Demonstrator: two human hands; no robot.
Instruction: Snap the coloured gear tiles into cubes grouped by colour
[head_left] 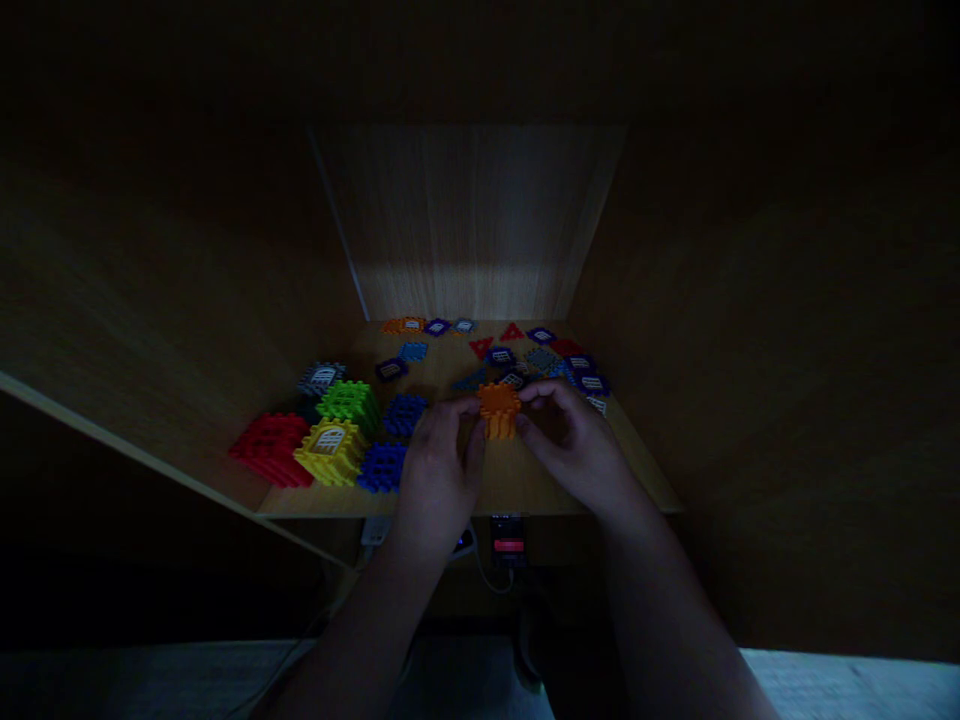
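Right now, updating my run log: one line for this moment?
left hand + right hand: gripping orange block | stacks left | loose tiles behind

Red stack [270, 447], yellow cube [330, 450] and green cube [349, 401] sit left on the desk [517, 480].

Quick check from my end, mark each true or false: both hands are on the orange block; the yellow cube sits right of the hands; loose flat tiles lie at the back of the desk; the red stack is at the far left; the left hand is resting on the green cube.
1. Both hands are on the orange block. True: the left hand and right hand grip it from either side.
2. The yellow cube sits right of the hands. False: it is to their left.
3. Loose flat tiles lie at the back of the desk. True.
4. The red stack is at the far left. True.
5. The left hand is resting on the green cube. False: it is clear of it.
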